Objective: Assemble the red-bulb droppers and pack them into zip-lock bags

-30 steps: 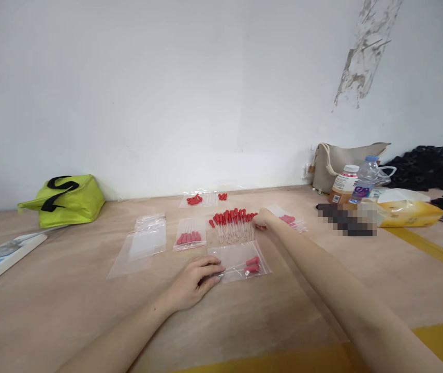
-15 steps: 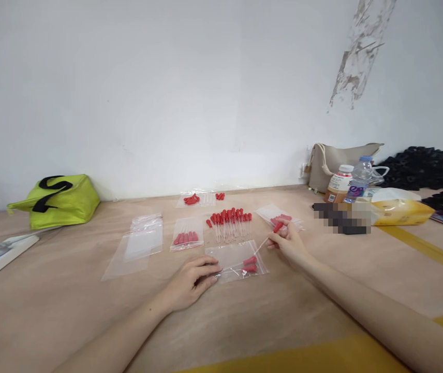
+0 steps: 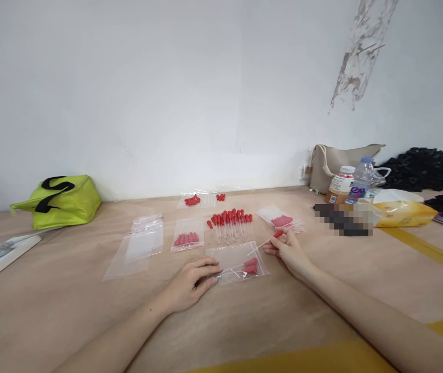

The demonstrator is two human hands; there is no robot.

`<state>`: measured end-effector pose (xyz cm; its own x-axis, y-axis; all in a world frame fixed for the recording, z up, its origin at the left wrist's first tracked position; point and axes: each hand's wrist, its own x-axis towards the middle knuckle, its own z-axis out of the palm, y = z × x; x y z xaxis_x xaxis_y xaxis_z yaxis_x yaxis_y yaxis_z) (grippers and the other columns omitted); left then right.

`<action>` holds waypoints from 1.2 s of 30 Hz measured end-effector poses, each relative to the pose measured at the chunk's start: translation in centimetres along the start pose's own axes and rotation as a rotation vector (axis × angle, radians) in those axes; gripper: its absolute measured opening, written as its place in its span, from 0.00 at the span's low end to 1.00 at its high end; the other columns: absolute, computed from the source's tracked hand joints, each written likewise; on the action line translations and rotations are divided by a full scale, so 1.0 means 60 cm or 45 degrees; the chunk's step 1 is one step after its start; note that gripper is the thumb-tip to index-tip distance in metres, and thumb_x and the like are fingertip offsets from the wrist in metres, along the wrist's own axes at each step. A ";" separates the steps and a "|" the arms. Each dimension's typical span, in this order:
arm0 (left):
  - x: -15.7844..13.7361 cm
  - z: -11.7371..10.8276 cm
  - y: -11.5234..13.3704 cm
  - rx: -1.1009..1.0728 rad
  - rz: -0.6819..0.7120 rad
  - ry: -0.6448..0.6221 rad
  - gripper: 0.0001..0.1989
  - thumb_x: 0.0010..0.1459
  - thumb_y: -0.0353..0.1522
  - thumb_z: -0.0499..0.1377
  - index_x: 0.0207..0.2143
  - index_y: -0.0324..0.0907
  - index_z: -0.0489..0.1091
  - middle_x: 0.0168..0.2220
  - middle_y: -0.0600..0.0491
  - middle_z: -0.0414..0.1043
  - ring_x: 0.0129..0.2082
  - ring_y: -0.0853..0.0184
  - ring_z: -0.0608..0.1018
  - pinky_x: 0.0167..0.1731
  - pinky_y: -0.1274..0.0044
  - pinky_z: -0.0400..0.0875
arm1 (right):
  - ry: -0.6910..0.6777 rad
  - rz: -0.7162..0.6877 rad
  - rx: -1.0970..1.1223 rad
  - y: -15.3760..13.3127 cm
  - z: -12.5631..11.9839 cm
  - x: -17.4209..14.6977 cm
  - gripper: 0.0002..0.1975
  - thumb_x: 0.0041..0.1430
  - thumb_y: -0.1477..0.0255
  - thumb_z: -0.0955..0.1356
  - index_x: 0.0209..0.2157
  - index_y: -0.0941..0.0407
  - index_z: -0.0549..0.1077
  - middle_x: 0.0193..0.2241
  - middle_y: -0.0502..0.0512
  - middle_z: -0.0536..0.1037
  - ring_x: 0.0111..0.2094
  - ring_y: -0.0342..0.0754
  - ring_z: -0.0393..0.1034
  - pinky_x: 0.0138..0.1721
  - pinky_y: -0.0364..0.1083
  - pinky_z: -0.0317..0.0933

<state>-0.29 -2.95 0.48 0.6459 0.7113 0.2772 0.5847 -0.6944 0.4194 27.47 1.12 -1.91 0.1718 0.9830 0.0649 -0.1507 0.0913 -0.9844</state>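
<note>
A clear zip bag lies flat in front of me with two red-bulbed droppers inside, their thin stems pointing left. My left hand is at the bag's left edge, fingers curled and pressing it to the table. Between the thumb and fingers of my right hand is another dropper, held by its red bulb. Its thin stem slants down-left over the bag's right end, where I cannot tell whether the tip is inside. Just beyond the bag lies a row of several droppers.
Filled bags of droppers lie left and right; flat bags are stacked further left. Another bag with red bulbs is by the wall. Bottles, a tissue pack and a green bag stand around the edges.
My right hand has shifted slightly down, tilting the dropper flatter, its stem tip now further left over the bag. The left hand has stayed in place.
</note>
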 end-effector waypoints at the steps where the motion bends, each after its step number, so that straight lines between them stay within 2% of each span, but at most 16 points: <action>1: 0.000 0.000 0.001 0.002 -0.002 0.003 0.14 0.59 0.35 0.49 0.48 0.49 0.65 0.50 0.53 0.65 0.49 0.64 0.66 0.49 0.69 0.61 | -0.045 0.040 0.041 0.000 0.005 -0.004 0.18 0.47 0.66 0.66 0.37 0.52 0.54 0.22 0.46 0.68 0.23 0.44 0.69 0.30 0.47 0.66; 3: -0.001 -0.001 0.003 0.007 -0.018 0.007 0.15 0.59 0.35 0.50 0.49 0.49 0.63 0.50 0.53 0.64 0.50 0.64 0.66 0.49 0.69 0.60 | -0.137 0.058 0.063 0.000 0.010 -0.012 0.18 0.46 0.64 0.66 0.36 0.53 0.55 0.23 0.46 0.68 0.23 0.43 0.69 0.29 0.46 0.66; 6: -0.001 -0.003 0.004 0.011 -0.050 0.019 0.17 0.58 0.36 0.51 0.51 0.49 0.61 0.51 0.53 0.63 0.50 0.63 0.66 0.49 0.68 0.60 | -0.286 -0.003 -0.092 -0.002 0.008 -0.019 0.19 0.41 0.61 0.69 0.33 0.56 0.61 0.23 0.47 0.70 0.23 0.41 0.67 0.26 0.43 0.63; 11: -0.001 -0.005 0.006 -0.002 -0.049 0.015 0.18 0.58 0.36 0.51 0.51 0.48 0.60 0.51 0.53 0.64 0.49 0.62 0.66 0.49 0.68 0.60 | -0.558 0.025 -0.306 0.000 -0.002 -0.020 0.20 0.37 0.61 0.71 0.31 0.59 0.69 0.27 0.52 0.75 0.28 0.46 0.70 0.31 0.45 0.63; 14: -0.001 -0.005 0.007 -0.007 -0.043 0.014 0.17 0.58 0.36 0.50 0.51 0.48 0.60 0.50 0.53 0.64 0.49 0.63 0.66 0.49 0.69 0.61 | -0.573 0.063 -0.337 0.002 0.001 -0.017 0.21 0.36 0.61 0.72 0.32 0.59 0.70 0.27 0.53 0.76 0.28 0.47 0.70 0.29 0.45 0.63; 17: 0.000 -0.004 0.006 -0.001 -0.032 0.023 0.17 0.58 0.36 0.50 0.51 0.49 0.61 0.50 0.53 0.64 0.49 0.63 0.66 0.49 0.69 0.60 | -0.467 0.062 -0.320 0.004 0.008 -0.014 0.22 0.36 0.63 0.72 0.35 0.59 0.68 0.27 0.52 0.75 0.24 0.43 0.68 0.24 0.42 0.61; 20: 0.000 -0.002 0.004 0.008 -0.026 0.020 0.17 0.58 0.36 0.51 0.51 0.48 0.61 0.50 0.53 0.64 0.49 0.63 0.66 0.49 0.69 0.60 | -0.421 0.091 -0.353 0.002 0.014 -0.015 0.19 0.38 0.64 0.71 0.32 0.59 0.66 0.23 0.48 0.73 0.15 0.36 0.60 0.16 0.38 0.53; 23: 0.000 -0.001 0.001 0.017 -0.028 0.022 0.17 0.58 0.35 0.51 0.51 0.48 0.61 0.50 0.52 0.64 0.49 0.63 0.66 0.49 0.69 0.60 | -0.519 0.122 -0.403 -0.006 0.017 -0.020 0.17 0.41 0.62 0.69 0.29 0.58 0.65 0.19 0.45 0.70 0.11 0.32 0.51 0.11 0.36 0.44; 25: -0.001 -0.001 0.000 0.024 -0.031 0.026 0.17 0.58 0.35 0.51 0.51 0.48 0.61 0.51 0.52 0.64 0.49 0.64 0.66 0.49 0.70 0.60 | -0.654 0.141 -0.397 -0.012 0.018 -0.024 0.17 0.43 0.61 0.68 0.30 0.58 0.64 0.19 0.44 0.70 0.10 0.31 0.48 0.10 0.35 0.40; 27: -0.002 -0.001 -0.001 0.034 -0.032 0.022 0.17 0.58 0.35 0.51 0.51 0.48 0.61 0.51 0.52 0.63 0.50 0.64 0.66 0.50 0.70 0.60 | -0.717 0.129 -0.394 -0.014 0.016 -0.027 0.16 0.45 0.61 0.67 0.31 0.58 0.64 0.19 0.45 0.70 0.09 0.31 0.47 0.10 0.35 0.39; 29: -0.002 -0.001 -0.001 0.041 -0.025 0.006 0.17 0.58 0.35 0.50 0.51 0.49 0.61 0.51 0.53 0.63 0.50 0.64 0.66 0.50 0.70 0.60 | -0.630 0.088 -0.442 -0.013 0.014 -0.024 0.15 0.45 0.63 0.67 0.31 0.57 0.64 0.19 0.44 0.70 0.09 0.32 0.49 0.09 0.35 0.42; 31: -0.003 -0.002 -0.001 0.042 -0.012 -0.020 0.16 0.59 0.35 0.50 0.50 0.50 0.62 0.52 0.53 0.62 0.50 0.65 0.65 0.50 0.70 0.59 | -0.470 0.052 -0.557 -0.011 0.012 -0.013 0.11 0.47 0.65 0.66 0.30 0.57 0.64 0.16 0.44 0.67 0.09 0.34 0.53 0.10 0.36 0.46; 33: -0.003 -0.003 -0.001 0.032 0.001 -0.050 0.16 0.59 0.35 0.49 0.50 0.51 0.62 0.52 0.54 0.61 0.51 0.65 0.65 0.50 0.71 0.59 | -0.312 0.009 -0.733 -0.010 0.011 0.008 0.08 0.49 0.67 0.64 0.30 0.58 0.64 0.14 0.44 0.66 0.11 0.37 0.58 0.10 0.36 0.49; 36: -0.004 -0.005 0.000 0.028 0.001 -0.076 0.16 0.59 0.35 0.49 0.50 0.52 0.62 0.53 0.54 0.60 0.51 0.65 0.65 0.50 0.70 0.60 | -0.125 -0.069 -1.074 -0.015 0.016 0.057 0.06 0.49 0.71 0.63 0.30 0.58 0.65 0.17 0.47 0.70 0.14 0.39 0.64 0.14 0.37 0.55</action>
<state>-0.57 -3.08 0.69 0.6741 0.7035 0.2252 0.5943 -0.6976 0.4002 27.26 4.58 -0.62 0.0667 0.9936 0.0908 0.6378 0.0275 -0.7697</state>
